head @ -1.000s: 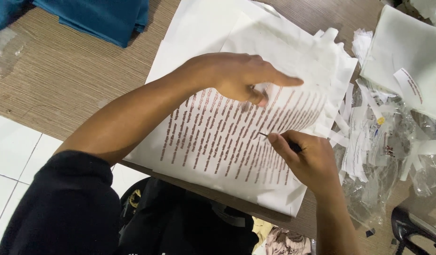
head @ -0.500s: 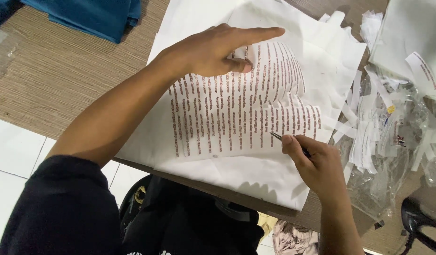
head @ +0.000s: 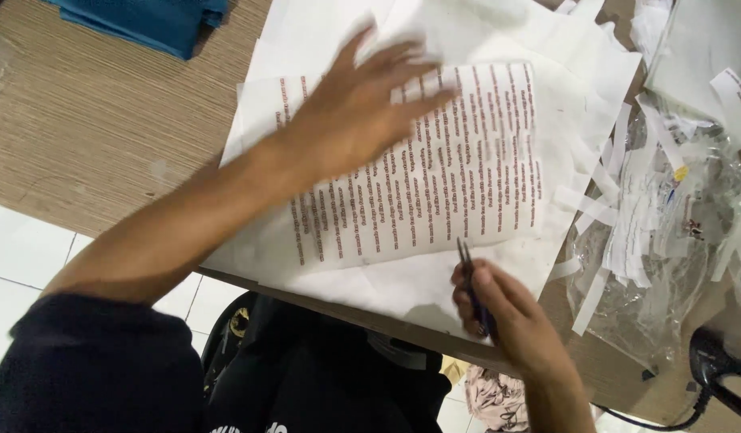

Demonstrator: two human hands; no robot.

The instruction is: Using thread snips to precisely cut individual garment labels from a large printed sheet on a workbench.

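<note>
A translucent sheet (head: 467, 168) printed with rows of red text lies on a stack of white paper (head: 322, 32) on a wooden table. My left hand (head: 362, 112) is spread flat, fingers apart, over the upper left part of the printed sheet; it is blurred. My right hand (head: 507, 317) is at the sheet's lower right edge, near the table's front edge, closed on thin dark tweezers (head: 467, 265) whose tips point up toward the sheet.
Folded blue cloth (head: 154, 20) lies at the far left of the table (head: 82, 136). Several cut white strips (head: 627, 200) and crumpled clear plastic (head: 675, 273) are piled on the right. A black cable and device (head: 719, 373) sit at the lower right. White floor tiles show below.
The printed sheet has been turned and laid flat. My left hand let go of its edge and spread open over it. My right hand pulled back toward the table edge with the tweezers.
</note>
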